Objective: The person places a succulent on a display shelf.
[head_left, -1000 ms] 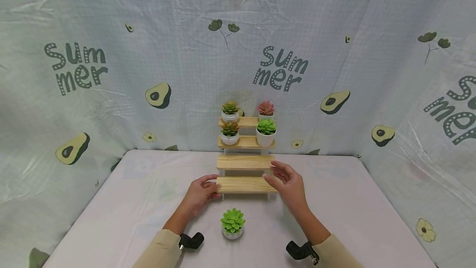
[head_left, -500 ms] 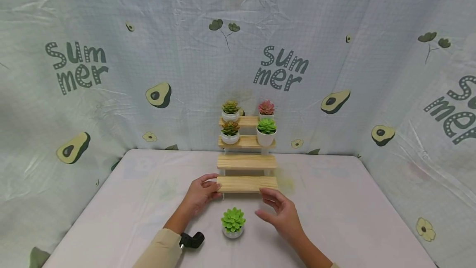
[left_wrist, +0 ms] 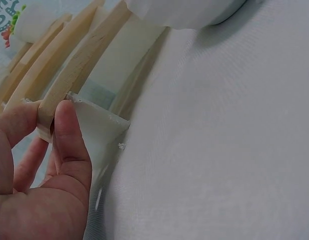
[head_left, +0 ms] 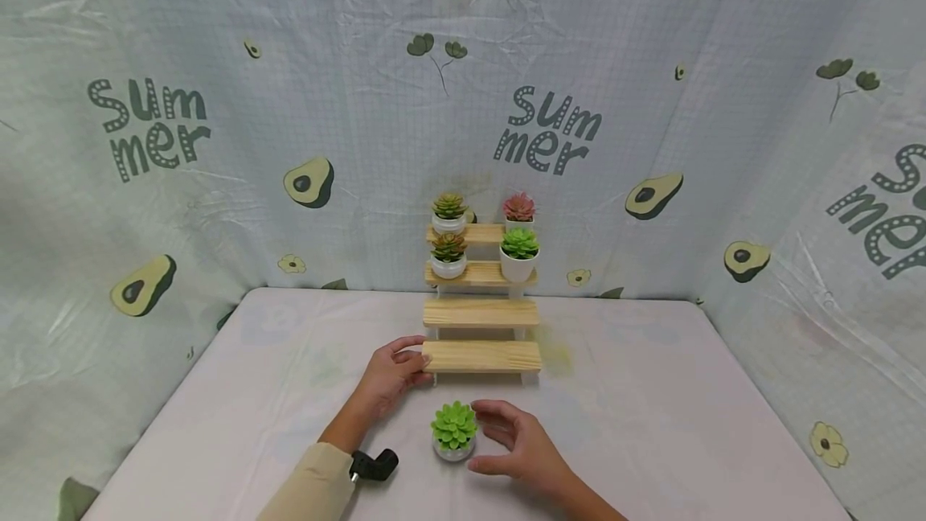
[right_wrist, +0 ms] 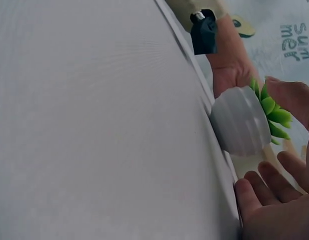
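Note:
A tiered wooden plant stand (head_left: 481, 356) with light boards on pale supports stands toward the back of the table. My left hand (head_left: 391, 376) pinches the left end of its lowest board; in the left wrist view the thumb and fingers clasp the board end (left_wrist: 46, 117). In front of the stand sits a bright green artificial succulent (head_left: 453, 427) in a white ribbed pot (right_wrist: 240, 121). Right beside it, my right hand (head_left: 517, 445) has its thumb and fingers spread apart around the pot's right side, with nothing held between them.
Four-free upper boards carry small potted succulents: an olive one (head_left: 449, 209), a pink one (head_left: 518, 209), a brownish one (head_left: 448, 252) and a green one (head_left: 519, 252). A printed cloth backdrop (head_left: 391, 127) rises behind the white-covered table (head_left: 637, 392).
My right hand has left the right end of the stand's lower boards and come down and left to the green succulent in front. My left hand stays on the lowest board.

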Demonstrator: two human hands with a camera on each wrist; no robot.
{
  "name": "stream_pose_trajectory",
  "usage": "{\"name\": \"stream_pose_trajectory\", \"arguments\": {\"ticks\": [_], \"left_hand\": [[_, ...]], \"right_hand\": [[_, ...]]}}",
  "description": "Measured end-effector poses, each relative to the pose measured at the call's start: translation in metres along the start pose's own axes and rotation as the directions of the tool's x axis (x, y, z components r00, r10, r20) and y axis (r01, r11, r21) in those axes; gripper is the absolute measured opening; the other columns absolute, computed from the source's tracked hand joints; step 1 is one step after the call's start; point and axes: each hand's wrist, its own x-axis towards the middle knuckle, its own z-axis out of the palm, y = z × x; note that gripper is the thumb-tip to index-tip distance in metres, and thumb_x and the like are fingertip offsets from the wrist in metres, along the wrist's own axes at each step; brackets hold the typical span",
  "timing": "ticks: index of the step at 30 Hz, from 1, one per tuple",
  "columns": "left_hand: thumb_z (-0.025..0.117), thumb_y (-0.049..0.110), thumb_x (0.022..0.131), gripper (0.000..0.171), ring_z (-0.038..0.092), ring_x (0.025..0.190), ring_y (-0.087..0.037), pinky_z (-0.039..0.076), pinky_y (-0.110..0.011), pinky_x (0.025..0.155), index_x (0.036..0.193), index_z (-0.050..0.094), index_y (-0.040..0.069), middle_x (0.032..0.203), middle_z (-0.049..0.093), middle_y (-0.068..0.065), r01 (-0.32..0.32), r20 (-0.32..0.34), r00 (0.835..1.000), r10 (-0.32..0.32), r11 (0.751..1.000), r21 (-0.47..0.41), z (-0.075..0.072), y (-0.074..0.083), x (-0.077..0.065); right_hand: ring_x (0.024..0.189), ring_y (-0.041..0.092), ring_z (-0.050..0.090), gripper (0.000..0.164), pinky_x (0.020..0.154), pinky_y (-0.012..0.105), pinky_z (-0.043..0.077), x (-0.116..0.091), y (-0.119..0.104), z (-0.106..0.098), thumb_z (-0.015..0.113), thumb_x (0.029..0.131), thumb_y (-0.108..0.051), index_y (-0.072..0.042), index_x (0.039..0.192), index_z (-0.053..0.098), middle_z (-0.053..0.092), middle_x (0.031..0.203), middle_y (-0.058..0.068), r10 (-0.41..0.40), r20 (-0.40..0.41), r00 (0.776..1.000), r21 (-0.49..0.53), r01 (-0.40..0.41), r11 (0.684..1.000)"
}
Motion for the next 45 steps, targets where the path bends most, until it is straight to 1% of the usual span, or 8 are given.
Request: {"name": "stream_pose_trajectory", "arguments": {"ticks": [4,9,13,17,25,33,38,45], "left_hand": [[0.065,-0.002,0.084,0.048,0.066,0.076,-0.018,0.059,-0.028,0.067,0.129,0.05,-0.002,0.089,0.066,-0.008,0.002,0.001,1.0,-0.002,1.0,-0.003,0.0,0.001,0.001],[0.066,-0.001,0.084,0.049,0.066,0.077,-0.019,0.059,-0.028,0.068,0.13,0.049,-0.003,0.09,0.066,-0.009,0.004,0.017,1.0,-0.004,1.0,0.005,0.0,0.0,0.002],[0.066,-0.001,0.084,0.049,0.065,0.077,-0.018,0.059,-0.028,0.067,0.13,0.049,-0.002,0.09,0.066,-0.008,0.007,0.012,1.0,-0.007,1.0,0.003,0.0,0.001,0.001],[0.066,-0.001,0.084,0.049,0.065,0.077,-0.018,0.059,-0.028,0.067,0.13,0.05,-0.001,0.09,0.066,-0.008,0.005,0.008,1.0,-0.005,1.0,0.001,0.001,0.002,0.0],[0.066,0.0,0.084,0.052,0.066,0.077,-0.017,0.06,-0.029,0.068,0.132,0.046,-0.006,0.09,0.066,-0.008,-0.024,0.046,0.999,0.024,1.0,-0.001,-0.001,0.0,0.001],[0.065,-0.002,0.085,0.05,0.065,0.077,-0.018,0.059,-0.028,0.068,0.131,0.048,-0.003,0.089,0.065,-0.008,0.011,0.021,1.0,-0.011,1.0,0.0,0.0,0.002,0.0],[0.065,-0.002,0.085,0.049,0.065,0.078,-0.018,0.059,-0.028,0.068,0.131,0.047,-0.003,0.089,0.065,-0.007,0.015,0.025,1.0,-0.015,1.0,0.002,0.0,0.003,0.0],[0.065,-0.001,0.085,0.05,0.065,0.078,-0.018,0.059,-0.028,0.068,0.131,0.047,-0.003,0.09,0.065,-0.008,0.011,0.023,1.0,-0.011,1.0,0.007,0.0,0.003,0.0]], "right_hand": [[0.126,0.024,0.048,0.07,0.102,0.028,0.046,0.006,0.002,0.007,0.081,0.073,-0.016,-0.008,0.134,0.047,0.049,0.136,0.011,-0.002,0.008,1.0,-0.005,0.002,1.0],[0.125,0.023,0.05,0.075,0.098,0.023,0.047,0.01,0.002,0.013,0.083,0.071,-0.016,-0.004,0.135,0.045,0.05,0.134,0.013,-0.008,-0.011,1.0,-0.016,0.007,1.0],[0.122,0.022,0.052,0.072,0.097,0.021,0.048,0.013,0.002,0.017,0.083,0.072,-0.018,-0.008,0.134,0.047,0.052,0.132,0.011,0.002,-0.032,0.999,-0.027,-0.003,1.0],[0.117,0.02,0.056,0.068,0.094,0.021,0.05,0.016,0.002,0.02,0.083,0.072,-0.017,-0.012,0.131,0.05,0.055,0.128,0.009,0.0,-0.047,0.999,-0.02,-0.001,1.0],[0.11,0.019,0.06,0.069,0.088,0.021,0.053,0.019,0.003,0.024,0.084,0.069,-0.015,-0.007,0.129,0.051,0.057,0.124,0.011,-0.005,-0.05,0.999,0.005,0.006,1.0],[0.107,0.016,0.062,0.061,0.087,0.022,0.054,0.021,0.005,0.025,0.083,0.07,-0.016,-0.007,0.124,0.056,0.06,0.121,0.01,-0.008,-0.046,0.999,-0.001,0.007,1.0],[0.106,0.016,0.062,0.06,0.088,0.021,0.053,0.022,0.002,0.026,0.084,0.069,-0.013,-0.006,0.122,0.057,0.061,0.119,0.01,-0.015,-0.061,0.998,-0.006,0.014,1.0],[0.104,0.013,0.061,0.056,0.089,0.02,0.052,0.03,-0.005,0.024,0.085,0.068,-0.014,-0.007,0.118,0.06,0.064,0.116,0.008,-0.057,-0.101,0.993,-0.064,0.05,0.997]]}}
